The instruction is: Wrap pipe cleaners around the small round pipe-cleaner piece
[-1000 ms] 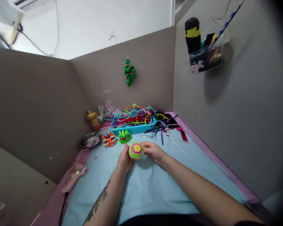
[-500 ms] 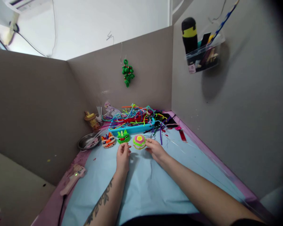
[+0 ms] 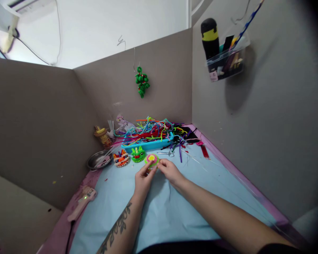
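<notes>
A round fuzzy pipe-cleaner piece [image 3: 154,157], ringed in yellow, pink and green, is held between both hands above the table. My left hand [image 3: 143,179] grips its left and lower side, thumb below and fingers across its face. At the right edge my right hand [image 3: 171,171] pinches it with thumb and forefinger; the other fingers are curled. Just beyond the left hand sit a green pipe-cleaner animal head [image 3: 138,154] and an orange and cream one [image 3: 121,158]. Scissors [image 3: 170,153] lie behind the right hand.
A blue tray [image 3: 148,145] heaped with coloured pipe cleaners [image 3: 153,130] stands at the back. On the left are a metal bowl [image 3: 91,163], a brown-yellow cup [image 3: 102,135] and a pink glue gun [image 3: 82,204] with a cord. Grey panels enclose the table; a bin [image 3: 226,67] hangs at right.
My left hand has moved right and taken hold of the round piece, which has shifted slightly left. My right hand has kept its pinch, and the scissors show more fully.
</notes>
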`<control>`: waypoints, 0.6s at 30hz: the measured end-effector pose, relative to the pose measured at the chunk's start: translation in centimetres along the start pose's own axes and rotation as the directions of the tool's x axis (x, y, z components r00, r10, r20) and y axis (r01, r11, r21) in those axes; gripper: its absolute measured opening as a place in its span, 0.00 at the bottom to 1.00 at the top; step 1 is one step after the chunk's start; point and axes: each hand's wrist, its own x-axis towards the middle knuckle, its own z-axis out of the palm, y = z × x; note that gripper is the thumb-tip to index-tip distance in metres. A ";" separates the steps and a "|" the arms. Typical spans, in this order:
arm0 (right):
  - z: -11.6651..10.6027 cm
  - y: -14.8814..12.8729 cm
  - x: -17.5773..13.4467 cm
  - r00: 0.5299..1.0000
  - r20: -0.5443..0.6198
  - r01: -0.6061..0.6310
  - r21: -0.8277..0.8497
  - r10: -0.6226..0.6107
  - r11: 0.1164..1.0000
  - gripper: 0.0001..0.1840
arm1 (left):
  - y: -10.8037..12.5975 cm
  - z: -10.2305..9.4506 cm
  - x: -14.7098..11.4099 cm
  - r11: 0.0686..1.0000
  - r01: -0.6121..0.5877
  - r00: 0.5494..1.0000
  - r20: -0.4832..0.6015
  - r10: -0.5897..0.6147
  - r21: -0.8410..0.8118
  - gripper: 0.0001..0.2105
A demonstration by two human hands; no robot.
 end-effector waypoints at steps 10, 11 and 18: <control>0.2 -0.7 -0.6 0.999 0.015 0.035 0.023 -0.035 0.999 0.16 | 0.1 -0.1 0.4 0.994 0.055 0.995 -0.079 -0.062 -0.091 0.18; 0.2 -0.9 -0.6 0.999 0.014 0.032 0.035 -0.033 0.999 0.16 | -0.1 -0.2 0.4 0.993 0.056 0.994 -0.088 -0.065 -0.103 0.18; 0.6 -1.2 -0.7 0.999 0.033 -0.011 0.123 0.007 0.992 0.12 | -0.5 0.1 0.7 0.978 0.079 0.991 -0.091 -0.098 -0.192 0.18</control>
